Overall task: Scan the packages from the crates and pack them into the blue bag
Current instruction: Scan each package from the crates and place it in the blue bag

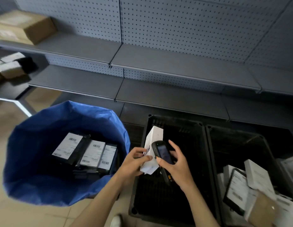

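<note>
My left hand (134, 163) grips a white box package (154, 140) by its lower end, held upright over the near black crate (206, 163). My right hand (177, 167) holds a black handheld scanner (163, 154), its lit screen facing me and its head pressed against the white package's side. To the left stands the open blue bag (36, 182), with several black packages bearing white barcode labels (93, 153) lying inside. A second black crate (263, 141) on the right holds several white, black and brown packages (255, 189).
Grey metal shelves (159, 94) with pegboard backs rise behind the crates. Brown cardboard boxes (26, 27) sit on the upper left shelf, and smaller boxes (11, 68) below them. My shoe (116, 222) shows on the tiled floor between bag and crate.
</note>
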